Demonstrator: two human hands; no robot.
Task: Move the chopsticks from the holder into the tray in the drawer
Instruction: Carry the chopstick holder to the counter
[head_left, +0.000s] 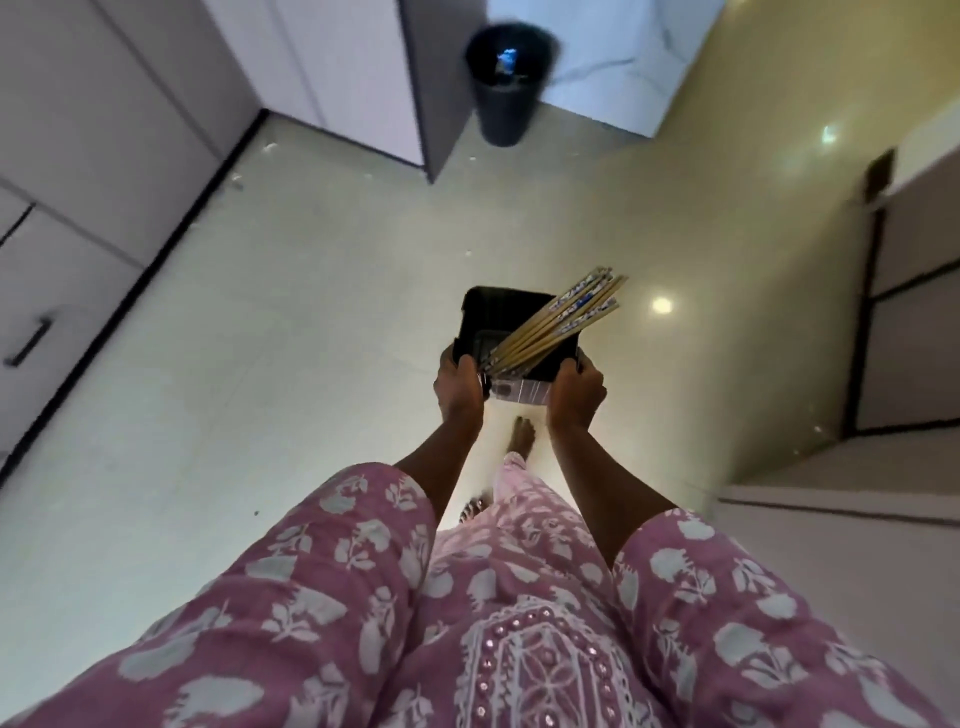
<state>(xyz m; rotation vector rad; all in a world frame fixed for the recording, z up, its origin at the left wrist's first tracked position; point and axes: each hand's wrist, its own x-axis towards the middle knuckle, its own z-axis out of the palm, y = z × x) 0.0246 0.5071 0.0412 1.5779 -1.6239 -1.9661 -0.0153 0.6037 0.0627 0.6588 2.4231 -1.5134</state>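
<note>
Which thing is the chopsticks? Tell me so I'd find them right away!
Find the pale shiny floor, then the left hand and right hand gripping a black holder above it. The chopsticks are the bundle of thin tan sticks slanting out over its right edge, the only long pale things there.

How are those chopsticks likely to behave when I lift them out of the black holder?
Probably stiff and light: the chopsticks look like thin, straight wooden sticks. They lie fanned and slanted across the holder, ends past its rim, so they seem loose and may slide or roll apart unless gathered as a bundle.
</note>
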